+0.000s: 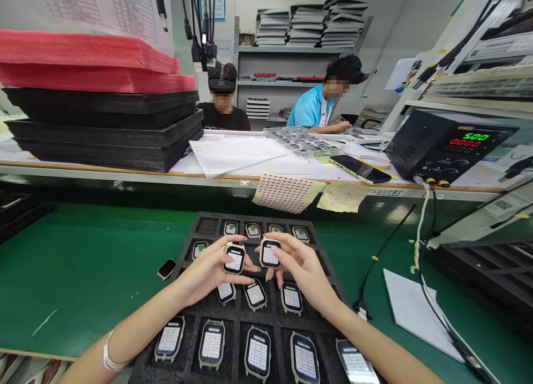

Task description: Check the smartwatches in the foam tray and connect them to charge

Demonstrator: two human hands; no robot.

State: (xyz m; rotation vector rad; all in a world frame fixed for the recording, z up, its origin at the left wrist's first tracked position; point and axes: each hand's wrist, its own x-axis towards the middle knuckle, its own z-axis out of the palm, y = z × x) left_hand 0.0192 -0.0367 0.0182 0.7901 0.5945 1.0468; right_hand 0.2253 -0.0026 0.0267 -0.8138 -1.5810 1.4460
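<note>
Over a black foam tray (239, 320), my left hand (208, 270) holds a smartwatch (234, 259) without a strap, its screen lit white with a grid. My right hand (306, 267) grips a second smartwatch (268, 253) just beside it, thumb at the screen's edge. Several more lit watch cases lie in the tray's compartments, such as a front-row watch (257, 352). Back-row watches, like the one at the right (300, 234), show green patches on their screens. A dark-screened watch (167, 269) lies on the green mat, left of the tray.
Black and red foam trays (104, 106) are stacked on the shelf at left. A power supply (452, 145) reads 5.00 at right, near a phone (360, 168). Cables hang down to the green mat (100, 251) by a white sheet (420, 312). Two people sit beyond the shelf.
</note>
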